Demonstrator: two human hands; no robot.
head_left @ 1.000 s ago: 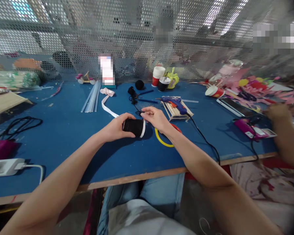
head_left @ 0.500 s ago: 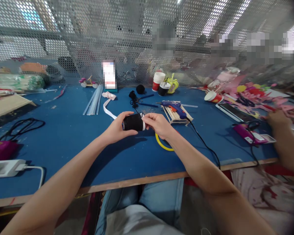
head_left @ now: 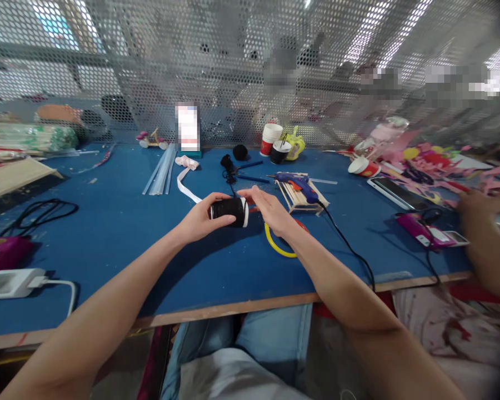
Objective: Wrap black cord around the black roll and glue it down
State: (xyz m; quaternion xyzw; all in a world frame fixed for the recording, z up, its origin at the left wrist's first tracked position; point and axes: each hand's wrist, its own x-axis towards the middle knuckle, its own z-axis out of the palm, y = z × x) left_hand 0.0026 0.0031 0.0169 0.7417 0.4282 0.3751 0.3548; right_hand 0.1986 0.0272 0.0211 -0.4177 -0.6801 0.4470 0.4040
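Work surface: blue tabletop [head_left: 191,289], matte, dotted with pale specks, with a bare wooden strip [head_left: 233,309] along the near edge. Behind it stands a grey perforated metal panel [head_left: 150,66]; shapes beyond it are blurred.

Hands: above the table's middle, slightly apart. Left hand [head_left: 204,219] clamped round a small black-wrapped cylindrical cup [head_left: 224,210] lying on its side in the grip, white rim to the right. Right hand [head_left: 270,211] at that rim, fingers bent; cannot tell whether they pinch anything. A thin black cord [head_left: 234,190] runs from the cup back to a loose black yarn bundle [head_left: 226,164].

Back of table, left to right: translucent straight sticks [head_left: 160,175]; upright phone with pixelated screen [head_left: 189,130]; white ribbon [head_left: 184,188] trailing from a pale pink fabric roll [head_left: 187,162]; round black ball [head_left: 240,152]; stacked white-and-red paper cups [head_left: 270,139].

Right of the hands: blue-and-orange glue gun [head_left: 298,184] resting on a small pale wooden slatted rack [head_left: 286,195]; yellow plastic ring [head_left: 275,244] partly under the right forearm. Far right: heap of pink craft pieces [head_left: 437,166], a co-worker's hand [head_left: 481,205] beside it. Near left: white plastic power socket [head_left: 10,284], purple box [head_left: 4,253] just behind.
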